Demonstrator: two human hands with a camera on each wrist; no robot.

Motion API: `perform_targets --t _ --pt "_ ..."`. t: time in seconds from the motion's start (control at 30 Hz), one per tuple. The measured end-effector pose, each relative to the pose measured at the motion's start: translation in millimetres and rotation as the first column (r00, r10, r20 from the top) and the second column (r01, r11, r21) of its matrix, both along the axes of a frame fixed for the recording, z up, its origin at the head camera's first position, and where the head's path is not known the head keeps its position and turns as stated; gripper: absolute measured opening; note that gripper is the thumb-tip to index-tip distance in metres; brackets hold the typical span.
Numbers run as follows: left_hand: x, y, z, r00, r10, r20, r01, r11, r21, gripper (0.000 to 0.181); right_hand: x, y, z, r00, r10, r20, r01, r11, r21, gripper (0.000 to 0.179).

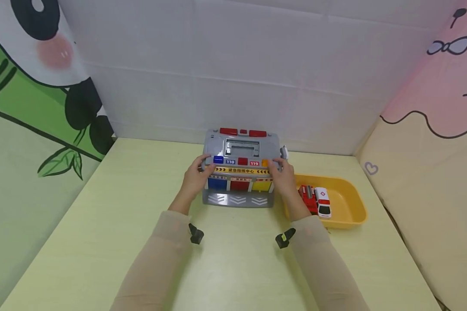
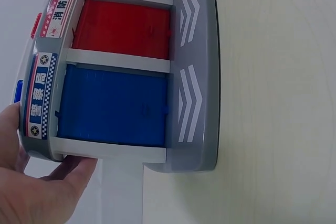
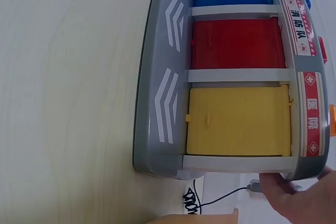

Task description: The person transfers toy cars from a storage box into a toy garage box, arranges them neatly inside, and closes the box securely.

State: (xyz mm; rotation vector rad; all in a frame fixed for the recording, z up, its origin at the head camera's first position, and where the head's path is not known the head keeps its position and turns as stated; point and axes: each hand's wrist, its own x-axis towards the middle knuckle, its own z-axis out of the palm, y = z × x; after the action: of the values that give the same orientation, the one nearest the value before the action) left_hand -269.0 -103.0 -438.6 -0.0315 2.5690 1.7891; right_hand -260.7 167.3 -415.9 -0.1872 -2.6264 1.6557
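A grey toy garage (image 1: 239,198) stands at the far middle of the table, with blue, red and yellow doors under a grey roof. All three doors are down. In the left wrist view, the blue door (image 2: 113,106) is nearest my left hand (image 1: 194,178), which grips the garage's upper left corner, thumb on top and fingers beneath the overhang. My right hand (image 1: 284,178) holds the upper right corner likewise, beside the yellow door (image 3: 239,121) in the right wrist view. A folded carry handle (image 1: 242,148) lies on the roof.
Right of the garage is a yellow tray (image 1: 348,198) holding a red toy truck (image 1: 308,198) and a white-and-red toy ambulance (image 1: 323,202). A thin black cord (image 3: 223,199) shows beside the garage. A white cloth backdrop (image 1: 241,86) hangs behind the table.
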Motion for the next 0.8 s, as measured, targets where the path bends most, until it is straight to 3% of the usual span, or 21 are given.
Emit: perform_targets --t 0.3,0.8 --pt "-0.7 0.7 -2.8 1.0 0.014 -0.009 -0.014 1.0 -0.006 0.053 -0.2 -1.1 7.2 0.997 -0.027 0.075 0.032 0.998 -0.062 0.051" --pt "-0.9 4.0 -4.7 0.999 0.038 -0.012 -0.038 0.999 0.012 0.049 0.7 -2.7 8.4 0.992 -0.083 0.095 0.092 0.991 -0.095 0.048"
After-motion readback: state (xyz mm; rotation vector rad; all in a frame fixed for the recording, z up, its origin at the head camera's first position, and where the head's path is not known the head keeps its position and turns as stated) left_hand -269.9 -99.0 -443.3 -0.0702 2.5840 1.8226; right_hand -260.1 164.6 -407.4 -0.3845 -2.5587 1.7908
